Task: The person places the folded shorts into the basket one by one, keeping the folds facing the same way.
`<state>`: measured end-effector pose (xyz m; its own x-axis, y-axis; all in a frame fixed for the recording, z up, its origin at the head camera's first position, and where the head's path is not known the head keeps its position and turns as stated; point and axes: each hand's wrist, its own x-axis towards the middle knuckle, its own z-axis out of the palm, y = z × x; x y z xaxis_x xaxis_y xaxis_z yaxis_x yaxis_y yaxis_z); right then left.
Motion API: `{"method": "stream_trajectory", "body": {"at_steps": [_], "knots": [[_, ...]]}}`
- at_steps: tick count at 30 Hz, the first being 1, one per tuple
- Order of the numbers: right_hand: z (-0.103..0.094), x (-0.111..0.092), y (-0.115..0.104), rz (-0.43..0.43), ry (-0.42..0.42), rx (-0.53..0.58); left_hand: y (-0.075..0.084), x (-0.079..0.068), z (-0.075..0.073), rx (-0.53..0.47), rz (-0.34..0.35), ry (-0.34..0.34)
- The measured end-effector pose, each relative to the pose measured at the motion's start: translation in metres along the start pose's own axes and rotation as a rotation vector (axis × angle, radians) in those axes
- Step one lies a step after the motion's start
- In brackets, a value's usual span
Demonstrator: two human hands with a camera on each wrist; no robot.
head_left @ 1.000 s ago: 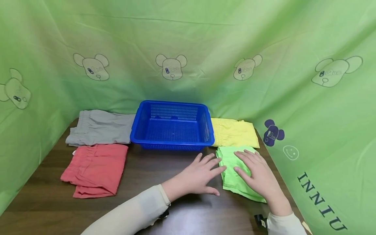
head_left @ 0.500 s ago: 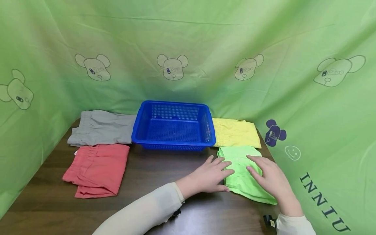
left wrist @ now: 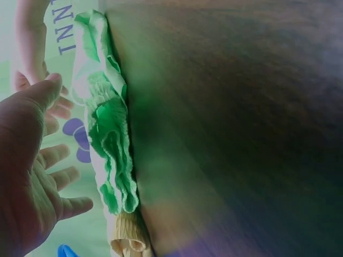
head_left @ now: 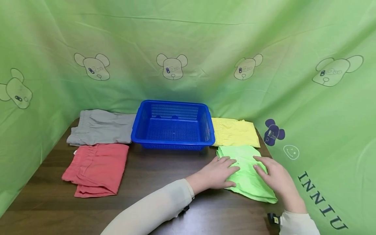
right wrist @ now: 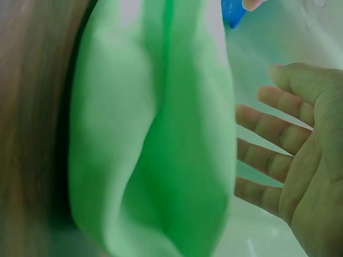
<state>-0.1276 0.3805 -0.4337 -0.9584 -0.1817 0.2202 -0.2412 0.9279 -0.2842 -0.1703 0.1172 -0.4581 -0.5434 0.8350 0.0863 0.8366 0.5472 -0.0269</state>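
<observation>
Folded bright green shorts lie at the right of the table, a gathered waistband showing along their left side. My left hand is over their left edge with fingers spread. Over the right side of the shorts is my right hand, thumb and fingers apart. In the left wrist view the left hand faces the layered edge of the green shorts, holding nothing. The right wrist view has the right hand with straight fingers beside the fold; whether the fingertips touch the cloth I cannot tell.
A blue plastic basket stands at the back middle. Folded yellow clothing lies to its right, folded grey clothing to its left. Red folded shorts are at the front left. Green printed curtain encloses the dark wooden table.
My left hand has moved right, from beside the green shorts to over their left edge. My right hand has shifted right, toward their outer side. The other clothes and basket stay put.
</observation>
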Motion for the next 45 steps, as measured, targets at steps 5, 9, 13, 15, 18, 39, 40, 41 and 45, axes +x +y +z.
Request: {"method": "stream_trajectory", "body": {"at_steps": [5,9,13,15,18,39,40,41,45], "knots": [[0.001,0.0,0.01,0.013,-0.029,-0.001,0.0,0.008,0.005,-0.014,-0.008,-0.012],[0.0,0.001,0.014,0.021,-0.053,-0.002,-0.001,0.015,0.008,-0.018,-0.009,-0.016],[0.0,0.003,0.018,0.027,-0.081,0.005,-0.001,0.021,0.011,-0.001,-0.01,-0.026],[0.002,0.004,0.02,0.025,-0.096,0.011,-0.001,0.025,0.012,0.009,-0.006,-0.031],[0.006,0.004,0.024,0.012,-0.119,0.027,-0.001,0.029,0.014,0.015,0.003,-0.041],[0.024,0.004,0.032,-0.023,-0.169,0.058,0.001,0.033,0.02,0.046,0.003,-0.118],[0.024,0.004,0.031,-0.026,-0.169,0.056,0.0,0.033,0.021,0.047,0.002,-0.117],[0.024,0.005,0.031,-0.029,-0.169,0.054,0.0,0.033,0.021,0.049,0.001,-0.117],[0.025,0.006,0.031,-0.036,-0.174,0.042,0.001,0.034,0.022,0.046,-0.009,-0.121]]}}
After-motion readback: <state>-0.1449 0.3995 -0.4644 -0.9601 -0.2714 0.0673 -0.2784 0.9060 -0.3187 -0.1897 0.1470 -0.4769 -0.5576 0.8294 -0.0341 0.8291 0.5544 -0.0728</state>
